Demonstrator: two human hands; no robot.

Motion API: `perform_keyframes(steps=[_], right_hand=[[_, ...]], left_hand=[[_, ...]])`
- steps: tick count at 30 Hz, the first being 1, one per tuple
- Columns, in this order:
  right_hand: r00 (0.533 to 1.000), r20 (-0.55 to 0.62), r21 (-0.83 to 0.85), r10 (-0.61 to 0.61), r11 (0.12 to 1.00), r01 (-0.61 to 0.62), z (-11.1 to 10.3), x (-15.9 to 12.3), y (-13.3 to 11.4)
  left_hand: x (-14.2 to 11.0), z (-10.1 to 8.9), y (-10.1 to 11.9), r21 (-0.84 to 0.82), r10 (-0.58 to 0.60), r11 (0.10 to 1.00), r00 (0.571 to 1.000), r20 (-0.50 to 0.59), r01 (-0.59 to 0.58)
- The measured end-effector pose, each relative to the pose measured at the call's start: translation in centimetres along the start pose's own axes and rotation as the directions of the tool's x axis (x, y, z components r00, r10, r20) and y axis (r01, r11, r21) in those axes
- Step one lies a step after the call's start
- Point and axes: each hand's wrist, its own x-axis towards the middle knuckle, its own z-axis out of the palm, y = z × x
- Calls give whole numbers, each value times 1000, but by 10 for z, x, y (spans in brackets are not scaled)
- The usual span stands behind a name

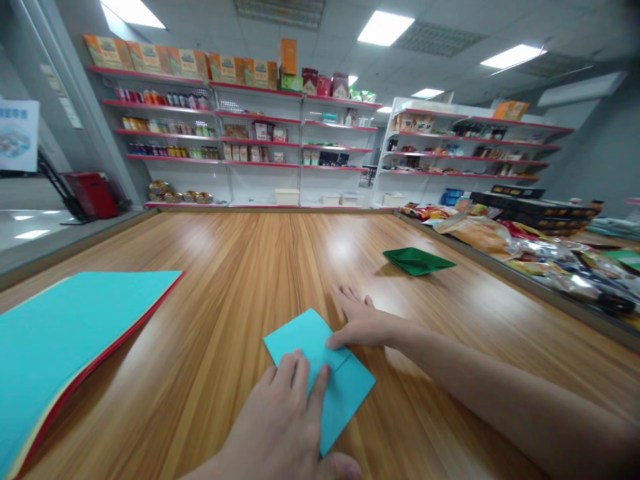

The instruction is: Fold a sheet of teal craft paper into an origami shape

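Note:
A folded piece of light blue paper lies flat on the wooden table in front of me, turned at an angle, with a crease or flap edge across its middle. My left hand rests on its near left part, fingers stretched and pressing down. At its right edge, my right hand touches the sheet with the thumb, while the other fingers lie extended on the tabletop. Neither hand is closed around anything. Beyond my right hand sits a folded dark green paper shape, pointed at both ends.
A stack of coloured paper, blue on top with red and cream beneath, lies at the left of the table. Packaged snacks fill the area past the right rim. Stocked shelves stand behind.

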Motion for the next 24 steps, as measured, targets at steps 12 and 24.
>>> perform_keyframes(steps=[12,24], right_hand=[[928,371,248,23,961,-123,-16,-14,-11],[903,429,338,8,926,-168,-10,-4,-6]], left_hand=[[5,0,3,-27,-45,999,999,14,45],[6,25,-6,125,56,992,985,-162,-35]])
